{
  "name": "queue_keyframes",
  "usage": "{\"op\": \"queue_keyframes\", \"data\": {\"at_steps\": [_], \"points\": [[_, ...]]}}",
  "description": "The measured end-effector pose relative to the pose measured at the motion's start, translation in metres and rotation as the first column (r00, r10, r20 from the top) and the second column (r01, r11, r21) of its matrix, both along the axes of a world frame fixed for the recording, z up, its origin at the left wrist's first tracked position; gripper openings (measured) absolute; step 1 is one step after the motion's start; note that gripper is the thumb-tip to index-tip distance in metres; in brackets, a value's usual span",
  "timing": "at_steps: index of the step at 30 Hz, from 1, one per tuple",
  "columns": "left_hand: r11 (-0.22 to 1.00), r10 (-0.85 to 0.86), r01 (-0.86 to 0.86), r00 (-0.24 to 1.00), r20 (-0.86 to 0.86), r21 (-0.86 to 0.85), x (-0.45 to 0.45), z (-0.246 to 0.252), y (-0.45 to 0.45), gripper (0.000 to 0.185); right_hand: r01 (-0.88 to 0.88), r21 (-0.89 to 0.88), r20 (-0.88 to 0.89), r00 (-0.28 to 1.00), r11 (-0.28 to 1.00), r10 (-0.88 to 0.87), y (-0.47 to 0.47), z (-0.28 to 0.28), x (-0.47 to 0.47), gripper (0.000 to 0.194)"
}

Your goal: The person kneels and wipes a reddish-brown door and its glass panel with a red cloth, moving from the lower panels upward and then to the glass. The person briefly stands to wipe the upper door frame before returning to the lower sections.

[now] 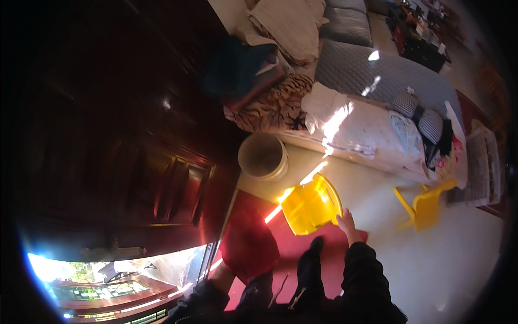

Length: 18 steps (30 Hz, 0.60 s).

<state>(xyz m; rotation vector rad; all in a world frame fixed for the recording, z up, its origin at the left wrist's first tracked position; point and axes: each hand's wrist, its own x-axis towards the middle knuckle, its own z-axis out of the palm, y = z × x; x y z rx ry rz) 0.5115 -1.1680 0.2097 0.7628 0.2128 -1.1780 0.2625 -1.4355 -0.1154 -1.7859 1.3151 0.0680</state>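
My right hand (345, 222) grips the edge of a small yellow plastic chair (309, 204), close to the slot in its backrest. The chair is tilted in front of me, over the edge of a red mat (279, 259). My left hand (222, 277) is mostly hidden by a red bag or cloth (249, 247) that it appears to hold. This red bundle hangs beside the door, left of the chair. Both my feet are over the mat; one dark shoe (317, 244) shows below the chair.
A pale bucket (262, 157) stands by the dark wooden door (133, 133). Beyond it is a low bed (364, 125) with bedding and clothes. A second yellow chair (427, 208) and a white plastic basket (483, 170) are to the right. Daylight enters at lower left.
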Motion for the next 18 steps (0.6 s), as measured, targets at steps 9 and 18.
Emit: {"op": "queue_keyframes", "data": {"at_steps": [9, 18], "points": [[0.994, 0.055, -0.052, 0.998, -0.030, 0.093, -0.024, -0.032, -0.020, 0.055, -0.129, -0.133, -0.051, 0.991, 0.983, 0.123, -0.070, -0.030, 0.074, 0.025], [0.985, 0.033, -0.025, 0.998, -0.046, 0.170, -0.037, -0.046, -0.035, 0.055, -0.156, -0.121, -0.092, 0.985, 0.980, 0.146, -0.169, -0.012, 0.119, 0.039]]}}
